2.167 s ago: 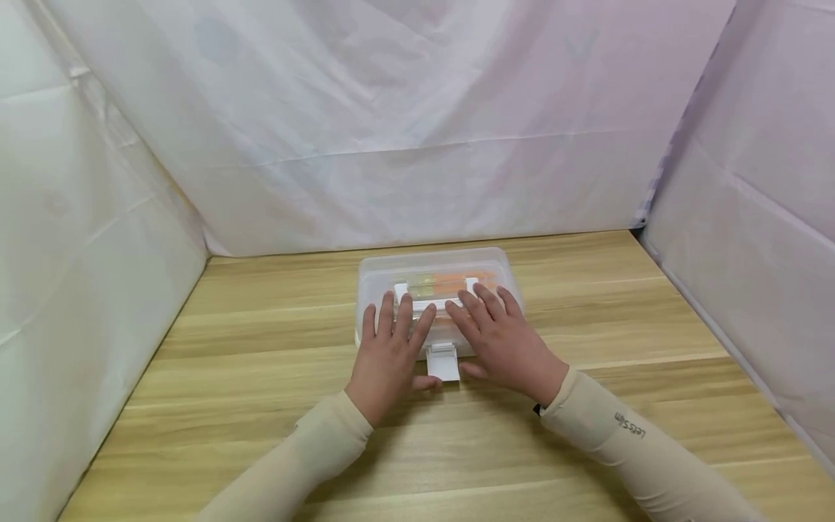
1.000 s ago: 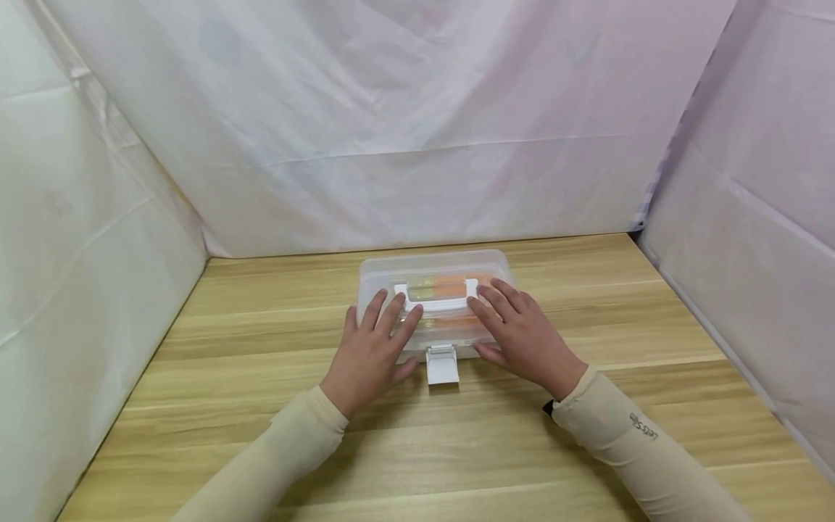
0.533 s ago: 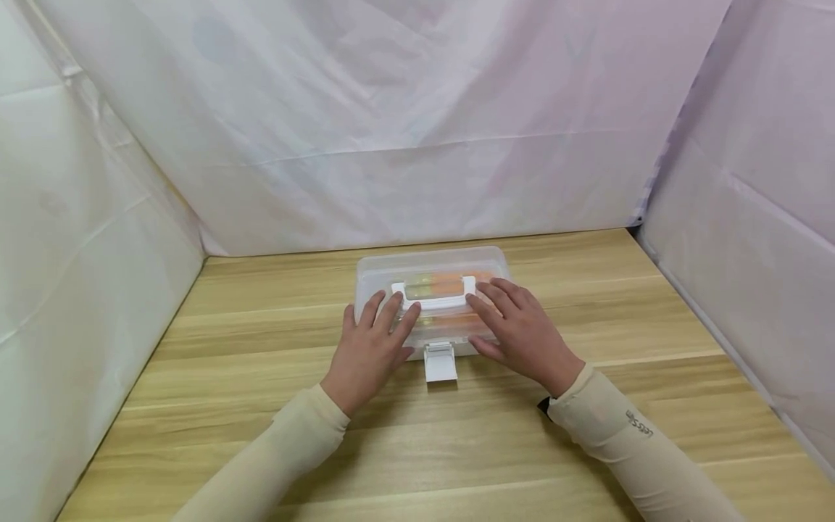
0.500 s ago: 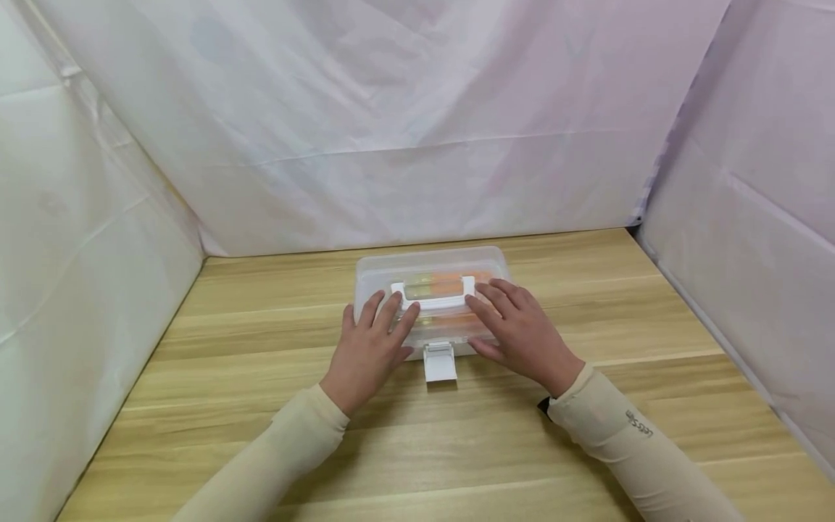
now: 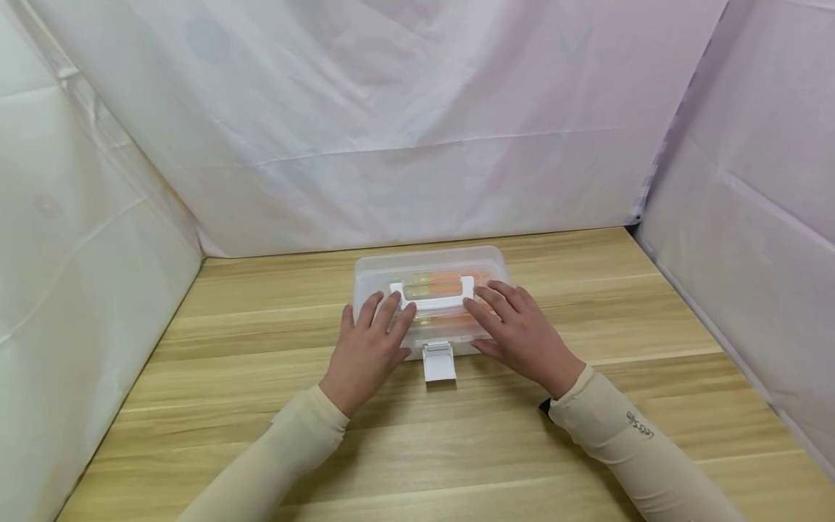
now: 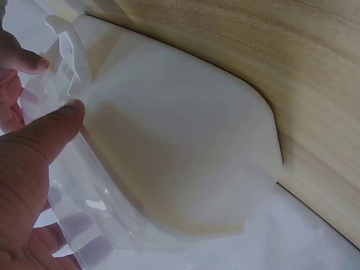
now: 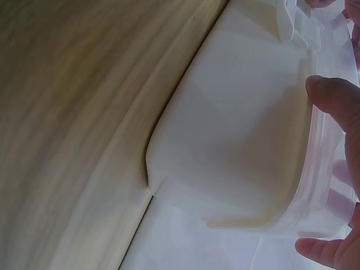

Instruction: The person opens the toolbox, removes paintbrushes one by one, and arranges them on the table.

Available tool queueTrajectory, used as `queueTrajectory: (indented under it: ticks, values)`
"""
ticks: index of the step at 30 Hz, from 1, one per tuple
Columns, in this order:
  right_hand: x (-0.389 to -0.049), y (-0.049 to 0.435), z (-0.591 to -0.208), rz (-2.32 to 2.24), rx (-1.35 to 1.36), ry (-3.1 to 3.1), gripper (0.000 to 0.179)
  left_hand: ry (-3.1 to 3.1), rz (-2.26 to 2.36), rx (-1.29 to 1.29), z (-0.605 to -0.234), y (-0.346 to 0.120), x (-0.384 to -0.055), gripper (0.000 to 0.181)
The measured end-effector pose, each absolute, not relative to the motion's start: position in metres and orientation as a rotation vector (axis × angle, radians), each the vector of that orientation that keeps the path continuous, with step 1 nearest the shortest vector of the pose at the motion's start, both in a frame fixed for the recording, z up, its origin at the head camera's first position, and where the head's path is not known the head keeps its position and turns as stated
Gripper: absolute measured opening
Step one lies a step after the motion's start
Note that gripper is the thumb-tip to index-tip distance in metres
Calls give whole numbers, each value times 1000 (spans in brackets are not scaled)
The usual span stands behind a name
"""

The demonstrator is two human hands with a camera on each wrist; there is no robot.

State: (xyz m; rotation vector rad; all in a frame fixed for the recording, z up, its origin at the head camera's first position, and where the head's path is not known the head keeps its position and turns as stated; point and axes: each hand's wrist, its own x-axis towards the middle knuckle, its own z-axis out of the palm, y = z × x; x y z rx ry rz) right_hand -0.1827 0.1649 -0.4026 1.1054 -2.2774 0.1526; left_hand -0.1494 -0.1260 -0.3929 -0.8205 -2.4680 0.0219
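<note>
A plastic storage box with a clear lid (image 5: pixel 427 261) and a white base (image 6: pixel 185 107) sits on the table. Its white carry handle (image 5: pixel 433 304) lies folded on the lid, and a white front latch (image 5: pixel 440 364) sticks out toward the person. Orange (image 5: pixel 450 283) and yellow-green contents show blurred through the lid. My left hand (image 5: pixel 365 355) rests spread fingers on the lid's left part, its thumb (image 6: pixel 64 121) at the front rim beside the latch. Mirroring it, my right hand (image 5: pixel 528 341) lies on the right part, thumb (image 7: pixel 332 95) against the rim.
The wooden table (image 5: pixel 274 312) carries the box near its back edge. Pale cloth hangs behind it (image 5: pixel 417 181) and along the left (image 5: pixel 91 217) and right sides.
Both hands have moved apart since the oldest frame, the left going left and the right going right, uncovering the handle. The thumbs have left the latch's sides. Over the last half second they stay nearly still.
</note>
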Motion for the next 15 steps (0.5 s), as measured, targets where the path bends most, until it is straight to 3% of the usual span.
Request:
queueTrajectory:
  ticks: [9, 15]
  values:
    - [-183, 162, -402, 167, 1094, -2270, 71, -2420, -12, -811, -389, -128, -151, 64]
    - [-183, 162, -402, 172, 1062, -2326, 84, -2509, -20, -756, -391, -131, -151, 85]
